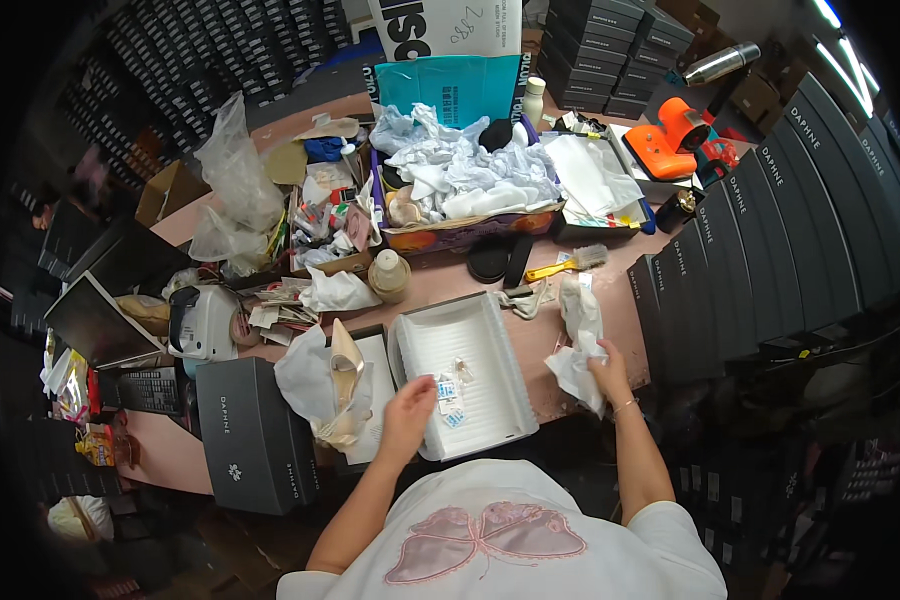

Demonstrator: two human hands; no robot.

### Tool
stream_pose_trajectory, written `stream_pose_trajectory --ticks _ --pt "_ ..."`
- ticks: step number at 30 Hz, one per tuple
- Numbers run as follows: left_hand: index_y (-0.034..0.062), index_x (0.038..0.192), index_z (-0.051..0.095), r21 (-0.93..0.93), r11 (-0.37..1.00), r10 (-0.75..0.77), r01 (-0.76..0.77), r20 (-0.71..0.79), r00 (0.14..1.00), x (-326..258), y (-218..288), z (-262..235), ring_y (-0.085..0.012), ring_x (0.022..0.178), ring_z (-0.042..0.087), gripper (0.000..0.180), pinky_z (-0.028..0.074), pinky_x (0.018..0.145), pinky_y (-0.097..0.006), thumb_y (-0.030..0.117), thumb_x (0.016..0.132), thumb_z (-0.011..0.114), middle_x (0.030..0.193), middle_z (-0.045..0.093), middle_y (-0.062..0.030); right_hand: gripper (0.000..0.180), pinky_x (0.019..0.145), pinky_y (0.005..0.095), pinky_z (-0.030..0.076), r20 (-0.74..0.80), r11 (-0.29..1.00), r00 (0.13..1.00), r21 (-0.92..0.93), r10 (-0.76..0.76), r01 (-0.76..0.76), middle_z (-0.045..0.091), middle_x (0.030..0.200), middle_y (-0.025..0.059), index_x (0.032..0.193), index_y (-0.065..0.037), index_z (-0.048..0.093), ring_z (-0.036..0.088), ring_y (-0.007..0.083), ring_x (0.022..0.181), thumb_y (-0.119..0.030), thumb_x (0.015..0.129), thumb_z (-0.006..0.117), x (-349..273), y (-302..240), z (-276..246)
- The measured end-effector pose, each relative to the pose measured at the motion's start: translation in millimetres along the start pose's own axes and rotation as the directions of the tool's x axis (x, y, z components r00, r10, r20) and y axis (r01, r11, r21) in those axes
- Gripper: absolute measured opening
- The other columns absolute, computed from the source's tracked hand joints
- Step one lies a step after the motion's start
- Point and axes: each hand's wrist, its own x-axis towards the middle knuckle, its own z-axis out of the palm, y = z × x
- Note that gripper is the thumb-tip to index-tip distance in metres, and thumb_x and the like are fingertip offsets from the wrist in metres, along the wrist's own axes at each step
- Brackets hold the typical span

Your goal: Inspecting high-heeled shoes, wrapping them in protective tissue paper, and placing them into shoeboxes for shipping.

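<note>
My right hand [610, 372] is closed on the lower end of a long bundle wrapped in crumpled white tissue paper [582, 325], right of the open box. What lies inside the wrapping is hidden. Over the left side of an open shoe box with a white ribbed inside [495, 365], my left hand [410, 408] has its fingertips right beside a small blue-and-white packet [446, 388]. Its fingers are partly hidden, so I cannot tell whether they grip it. Another packet [454, 418] lies in the box. Left of it, a beige pointed high-heeled shoe [346, 365] rests on white tissue paper [303, 372].
A closed dark shoe box [250, 430] stands at the left, beyond it a label printer [202, 322] and keyboard [142, 391]. Behind are a jar [389, 275], a yellow brush [560, 266] and a carton of crumpled paper [470, 235]. Stacked dark shoe boxes [750, 240] line the right.
</note>
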Motion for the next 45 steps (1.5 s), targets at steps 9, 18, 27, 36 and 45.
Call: stream_pose_trajectory --ticks 9,18,27,36,45 --pt "0.004 0.125 0.049 -0.649 0.57 -0.41 0.504 0.307 0.859 17 -59 51 -0.0247 0.104 0.062 0.037 0.052 0.089 -0.04 0.025 0.095 0.048 0.117 0.06 -0.0111 0.02 0.066 0.0275 0.045 0.197 0.941 0.95 0.285 -0.244 0.182 0.061 0.079 0.0075 0.092 0.001 0.063 0.056 0.017 0.07 -0.018 0.091 0.059 -64 -229 66" --pt "0.0041 0.133 0.036 -0.511 0.852 -0.185 0.114 -0.089 0.979 -7 -28 37 -0.0205 0.114 0.055 0.047 0.046 0.095 -0.035 0.01 0.089 0.054 0.126 0.052 -0.0111 0.04 0.087 0.0353 0.047 0.644 0.914 0.699 0.0 -0.31 0.405 0.061 0.11 0.0237 0.118 0.005 0.054 0.061 0.0348 0.1 -0.018 0.086 0.06 -101 -260 68" --pt "0.006 0.117 0.056 -0.697 0.681 -0.206 0.226 0.113 0.972 27 -4 -11 -0.0157 0.112 0.054 0.046 0.041 0.096 -0.037 0.046 0.095 0.048 0.116 0.06 -0.0059 0.04 0.09 0.03 0.045 0.687 0.909 0.689 0.405 -0.231 -0.099 0.063 0.113 0.0074 0.114 0.003 0.059 0.058 0.014 0.102 -0.012 0.078 0.069 -91 -233 64" --pt "0.0031 0.105 0.06 -0.597 0.789 0.182 -0.142 0.006 0.983 71 70 21 -0.0106 0.086 0.062 0.026 0.049 0.08 -0.026 0.025 0.099 0.047 0.098 0.067 -0.0044 0.04 0.087 0.0316 0.046 0.411 0.852 0.852 0.519 -0.324 0.074 0.061 0.109 0.0074 0.111 -0.002 0.058 0.058 0.0167 0.095 -0.012 0.075 0.073 -64 -261 42" --pt "0.0065 0.091 0.057 -0.669 0.673 0.153 -0.316 -0.292 0.944 74 101 -26 -0.0132 0.075 0.061 0.027 0.051 0.071 -0.028 0.032 0.097 0.051 0.085 0.062 -0.0033 0.054 0.086 0.0362 0.048 0.52 0.885 0.718 0.223 -0.463 0.41 0.062 0.106 0.0182 0.116 -0.003 0.056 0.062 0.0325 0.095 -0.021 0.07 0.075 -44 -256 4"
